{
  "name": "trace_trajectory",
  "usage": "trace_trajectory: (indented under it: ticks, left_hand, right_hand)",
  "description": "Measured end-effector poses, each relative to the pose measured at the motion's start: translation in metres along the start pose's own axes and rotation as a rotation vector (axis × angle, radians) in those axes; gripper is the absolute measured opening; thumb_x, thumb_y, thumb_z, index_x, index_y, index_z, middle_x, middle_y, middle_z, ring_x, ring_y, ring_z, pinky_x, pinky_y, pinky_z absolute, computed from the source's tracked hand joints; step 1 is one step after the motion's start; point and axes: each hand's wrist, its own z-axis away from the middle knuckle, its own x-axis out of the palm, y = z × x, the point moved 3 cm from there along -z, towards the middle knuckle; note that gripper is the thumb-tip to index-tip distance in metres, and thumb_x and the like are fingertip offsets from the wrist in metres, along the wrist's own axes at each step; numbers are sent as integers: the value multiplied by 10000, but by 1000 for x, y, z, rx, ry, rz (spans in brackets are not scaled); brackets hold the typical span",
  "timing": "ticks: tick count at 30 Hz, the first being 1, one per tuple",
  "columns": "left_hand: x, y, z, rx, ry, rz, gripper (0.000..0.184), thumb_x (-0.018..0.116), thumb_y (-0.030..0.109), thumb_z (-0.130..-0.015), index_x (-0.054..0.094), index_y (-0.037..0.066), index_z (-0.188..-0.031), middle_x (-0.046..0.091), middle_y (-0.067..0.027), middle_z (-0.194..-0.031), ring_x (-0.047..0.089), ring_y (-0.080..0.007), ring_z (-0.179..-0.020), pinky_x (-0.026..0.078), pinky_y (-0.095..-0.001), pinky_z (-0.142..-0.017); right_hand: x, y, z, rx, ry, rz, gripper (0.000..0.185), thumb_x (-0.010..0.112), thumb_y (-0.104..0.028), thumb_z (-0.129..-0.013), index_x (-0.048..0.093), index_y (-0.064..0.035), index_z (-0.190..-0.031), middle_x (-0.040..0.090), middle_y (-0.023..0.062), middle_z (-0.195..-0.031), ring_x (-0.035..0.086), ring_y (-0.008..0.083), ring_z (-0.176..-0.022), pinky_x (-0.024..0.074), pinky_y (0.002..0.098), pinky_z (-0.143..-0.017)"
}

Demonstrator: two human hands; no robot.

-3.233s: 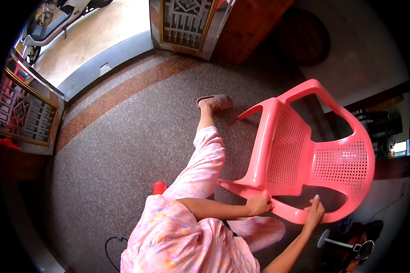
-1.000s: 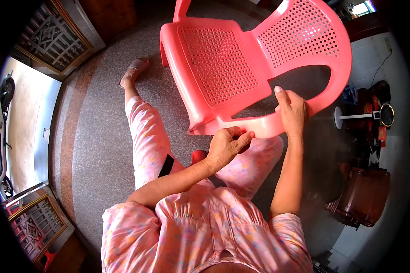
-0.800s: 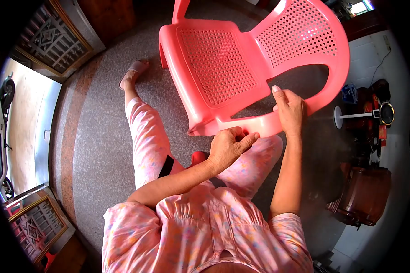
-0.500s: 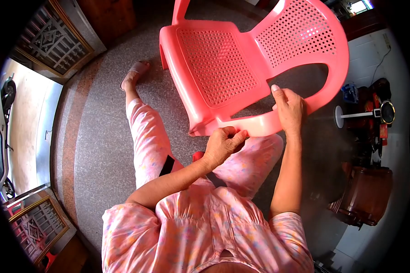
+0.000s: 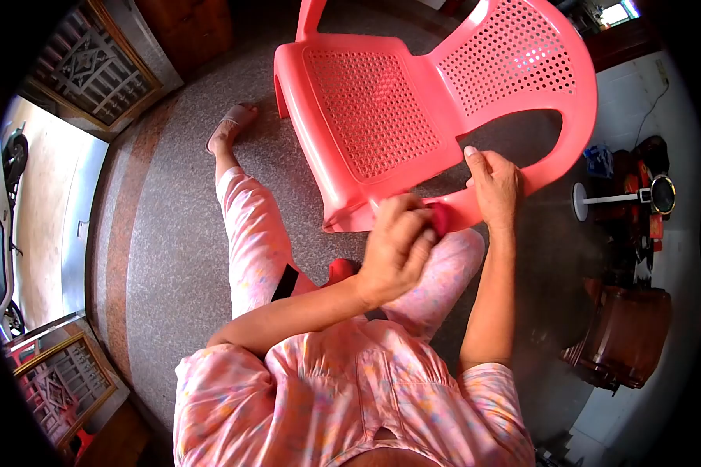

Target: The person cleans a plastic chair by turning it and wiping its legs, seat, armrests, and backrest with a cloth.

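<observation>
A pink plastic armchair with a perforated seat and back stands tilted in front of me, one armrest toward my body. My right hand is wrapped round that armrest near the back, thumb on top. Over the front part of the same armrest, my left hand is closed with its fingers curled, blurred by motion. A small dark-red, cloth-like piece shows at its fingers, against the armrest; its exact kind is unclear.
Between my legs is a red object, partly hidden. Speckled stone floor surrounds me. A doorway with a motorbike lies to the left. On the right stand dark wooden furniture and a white stand.
My left hand has shifted slightly right and turned over, with more of the dark-red piece showing. My right hand and the chair have stayed nearly in place.
</observation>
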Motion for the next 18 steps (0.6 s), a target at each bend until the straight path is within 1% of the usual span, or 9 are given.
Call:
trace_trajectory:
  ticks: [1,2,5,6,9,11,13,17,18]
  left_hand:
    - [6,11,-7,102,-46,-59,275,592,28,-720,516,-15,-981,461,-198,-1033,450,-344,-916,397,-391,-777]
    - [15,12,-8,207,-57,-90,355,618,29,-709,514,-7,-1047,466,-183,-1052,451,-339,-921,398,-396,-797]
    - [27,-13,8,266,-50,-269,513,665,20,-661,495,3,-1145,462,-177,-1054,449,-336,-940,386,-412,-807]
    - [26,-24,15,209,15,-267,536,643,7,-671,468,-10,-1177,457,-189,-1049,446,-341,-940,385,-418,-810]
    - [22,-79,39,-86,132,-308,342,534,57,-799,477,-46,-1121,456,-219,-1087,446,-361,-943,375,-421,-836]
    - [19,-98,52,-194,109,-348,271,496,73,-835,500,-48,-1077,463,-208,-1100,449,-359,-950,369,-408,-848]
    - [23,-100,57,-181,125,-336,252,493,67,-838,513,-45,-1063,470,-194,-1084,450,-349,-957,365,-397,-856]
    - [26,-79,46,-386,199,-224,250,511,84,-850,511,-55,-1057,463,-197,-1053,451,-351,-970,369,-378,-869]
    - [29,-66,40,-303,231,-195,253,532,73,-838,513,-55,-1055,453,-203,-1059,453,-348,-979,377,-360,-869]
  right_hand:
    - [0,0,0,-4,-2,0,422,528,-424,-822,610,-32,-690,556,95,-510,563,212,-496,403,343,-513]
    - [0,0,0,-1,1,-19,409,531,-411,-822,612,-30,-697,558,96,-512,564,207,-493,405,340,-513]
    - [0,-2,2,10,-1,-52,382,540,-385,-819,617,-27,-712,562,95,-515,566,197,-490,408,333,-511]
    - [0,-2,2,23,5,-67,368,544,-373,-817,620,-26,-720,564,94,-516,568,190,-489,409,328,-510]
    - [-1,-5,2,12,0,-79,352,554,-358,-813,621,-22,-729,565,88,-516,565,179,-488,408,319,-508]
    - [1,-3,1,23,-3,-81,342,560,-352,-809,623,-24,-738,565,85,-515,561,172,-487,408,315,-507]
    - [-1,-3,1,81,-27,-61,349,531,-390,-794,640,-66,-724,587,64,-535,583,272,-588,427,386,-600]
    - [-1,-3,1,85,-29,-67,346,535,-386,-792,640,-63,-729,592,68,-537,589,263,-579,429,380,-597]
    - [-1,-3,1,77,-30,-92,340,548,-363,-801,633,-38,-747,581,79,-536,577,214,-536,420,340,-555]
